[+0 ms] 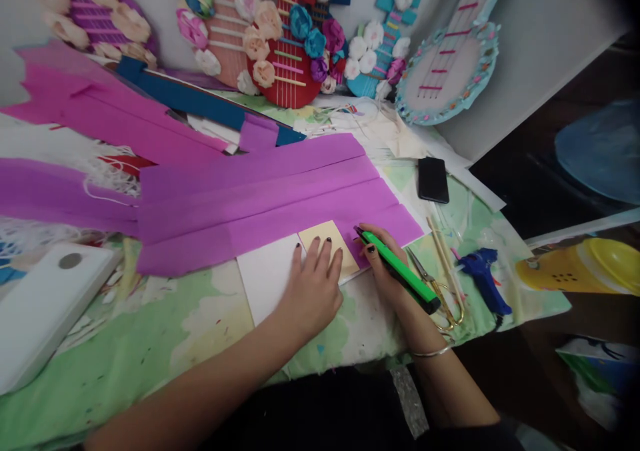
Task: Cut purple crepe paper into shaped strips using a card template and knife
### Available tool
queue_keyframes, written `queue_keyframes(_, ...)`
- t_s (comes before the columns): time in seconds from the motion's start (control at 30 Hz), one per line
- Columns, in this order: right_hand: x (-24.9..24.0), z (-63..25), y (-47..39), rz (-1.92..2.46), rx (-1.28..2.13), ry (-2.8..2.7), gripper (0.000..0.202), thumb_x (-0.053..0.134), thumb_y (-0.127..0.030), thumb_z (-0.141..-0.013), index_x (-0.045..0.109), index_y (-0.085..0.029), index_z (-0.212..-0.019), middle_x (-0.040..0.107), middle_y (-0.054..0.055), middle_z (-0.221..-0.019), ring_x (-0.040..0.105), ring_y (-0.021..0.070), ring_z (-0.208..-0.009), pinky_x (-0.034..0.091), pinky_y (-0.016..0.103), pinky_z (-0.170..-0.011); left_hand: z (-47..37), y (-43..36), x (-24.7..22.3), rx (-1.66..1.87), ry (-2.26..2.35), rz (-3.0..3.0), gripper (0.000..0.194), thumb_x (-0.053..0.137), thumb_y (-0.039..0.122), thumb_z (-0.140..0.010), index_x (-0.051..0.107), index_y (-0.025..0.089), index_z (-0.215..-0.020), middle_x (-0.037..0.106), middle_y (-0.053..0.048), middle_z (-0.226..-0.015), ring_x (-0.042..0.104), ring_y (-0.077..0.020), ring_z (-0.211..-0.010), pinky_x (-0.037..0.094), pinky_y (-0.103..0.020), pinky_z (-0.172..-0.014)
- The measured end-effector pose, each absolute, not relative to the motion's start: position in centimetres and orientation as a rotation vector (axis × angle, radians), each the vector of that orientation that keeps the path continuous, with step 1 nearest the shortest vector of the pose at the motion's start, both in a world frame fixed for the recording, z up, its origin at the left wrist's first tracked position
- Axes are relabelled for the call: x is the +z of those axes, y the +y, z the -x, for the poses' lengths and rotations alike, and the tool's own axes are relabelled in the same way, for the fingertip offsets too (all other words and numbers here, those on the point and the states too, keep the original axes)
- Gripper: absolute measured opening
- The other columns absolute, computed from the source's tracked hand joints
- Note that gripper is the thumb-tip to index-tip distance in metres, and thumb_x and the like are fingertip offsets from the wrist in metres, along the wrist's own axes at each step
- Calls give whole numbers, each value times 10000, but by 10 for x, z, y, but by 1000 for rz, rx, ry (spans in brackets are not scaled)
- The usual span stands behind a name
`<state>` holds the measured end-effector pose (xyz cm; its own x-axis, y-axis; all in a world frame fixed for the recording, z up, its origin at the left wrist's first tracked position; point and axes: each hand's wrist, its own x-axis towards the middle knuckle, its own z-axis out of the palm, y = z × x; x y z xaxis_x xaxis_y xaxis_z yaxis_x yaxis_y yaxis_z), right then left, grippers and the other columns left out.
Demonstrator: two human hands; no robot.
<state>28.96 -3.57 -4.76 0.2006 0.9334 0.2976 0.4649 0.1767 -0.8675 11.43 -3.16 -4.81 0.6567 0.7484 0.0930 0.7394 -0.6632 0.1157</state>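
Observation:
My left hand (316, 284) lies flat with fingers stretched over a small pale yellow paper square (327, 232) and a white sheet (263, 271). In my right hand (383, 264) is a green utility knife (400, 264), its tip close to the square's right corner. Beneath the papers spreads a large sheet of purple crepe paper (260, 197) with long fold lines. Gold-handled scissors (453, 311) lie just right of my right hand, partly behind my wrist.
A blue glue gun (483, 277), wooden sticks (443, 251) and a black phone-like object (433, 179) lie to the right. At left stands a white box-like device (50, 311). Decorated paper guitars (287, 71) lean at the back. A yellow container (575, 264) is beyond the table edge.

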Motion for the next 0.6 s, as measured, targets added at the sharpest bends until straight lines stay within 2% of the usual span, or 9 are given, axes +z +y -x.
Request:
queue_keyframes(0.17, -46, -290, -36, 1452, 598, -1419, 356, 530, -431, -904, 606, -225, -1184, 677, 101, -1137, 645, 239, -1012, 505, 414, -910, -116, -34, -49, 226, 1260, -2787, 580, 444, 297, -885, 411, 90, -1425, 378, -206, -1490, 277, -398, -1396, 245, -620, -1090)
queue_keyframes(0.3, -46, -292, -38, 1405, 646, -1418, 360, 529, -449, -902, 623, -231, -1173, 674, 92, -1136, 633, 250, -1039, 493, 422, -927, -112, -27, -44, 288, 1226, -2769, 564, 458, 314, -870, 450, 96, -1391, 450, -192, -1437, 339, -374, -1355, 220, -612, -1100)
queue_keyframes(0.43, -50, -291, -39, 1367, 765, -1222, 369, 453, -490, -928, 689, -235, -1050, 682, 62, -1031, 645, 232, -967, 500, 411, -907, -107, -15, -38, 327, 1177, -2712, 576, 482, 352, -848, 451, 131, -1378, 527, -135, -1362, 421, -328, -1252, 189, -622, -1100)
queue_keyframes(0.53, -52, -290, -40, 1393, 763, -1069, 471, 365, -549, -943, 708, -231, -998, 662, 50, -936, 648, 212, -885, 524, 384, -835, -105, -10, -36, 322, 1187, -2700, 615, 506, 396, -823, 441, 149, -1382, 510, -116, -1380, 451, -329, -1178, 220, -623, -1071)
queue_keyframes(0.6, -51, -290, -40, 1403, 746, -1068, 471, 363, -554, -944, 704, -236, -1007, 664, 48, -945, 646, 211, -905, 519, 380, -849, -105, -8, -35, 316, 1199, -2700, 625, 508, 402, -813, 443, 151, -1382, 470, -118, -1425, 455, -331, -1160, 237, -621, -1054)
